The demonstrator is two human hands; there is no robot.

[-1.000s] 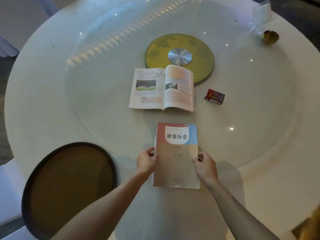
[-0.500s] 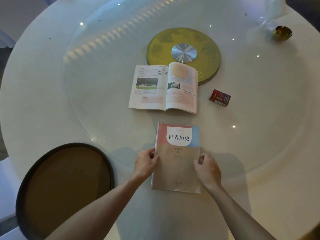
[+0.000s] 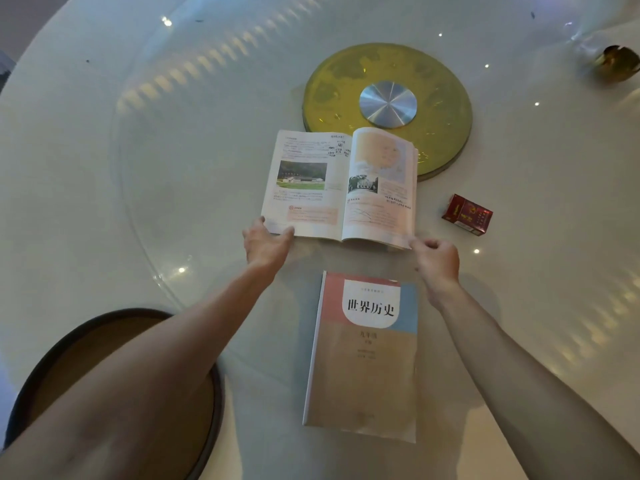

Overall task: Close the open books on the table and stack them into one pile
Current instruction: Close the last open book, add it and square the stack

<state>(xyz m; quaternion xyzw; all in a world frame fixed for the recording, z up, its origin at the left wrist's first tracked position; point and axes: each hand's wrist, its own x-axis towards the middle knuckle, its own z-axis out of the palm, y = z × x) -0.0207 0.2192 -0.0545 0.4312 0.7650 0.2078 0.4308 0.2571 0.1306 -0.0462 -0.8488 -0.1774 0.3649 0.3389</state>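
A closed book with a pink, blue and tan cover lies flat on the white round table, close to me, with no hand on it. Beyond it an open book lies with its pages up, showing photos and a map. My left hand holds the open book's near left corner, thumb on the page. My right hand has curled fingers pinching the near right corner of the right-hand page.
A gold disc with a silver hub sits behind the open book, partly under it. A small red box lies to the right. A dark round tray is near left, under my forearm. A small gold bowl stands far right.
Both hands let go of the closed book and moved forward to the near corners of the open book. The closed book stays flat where it was set.
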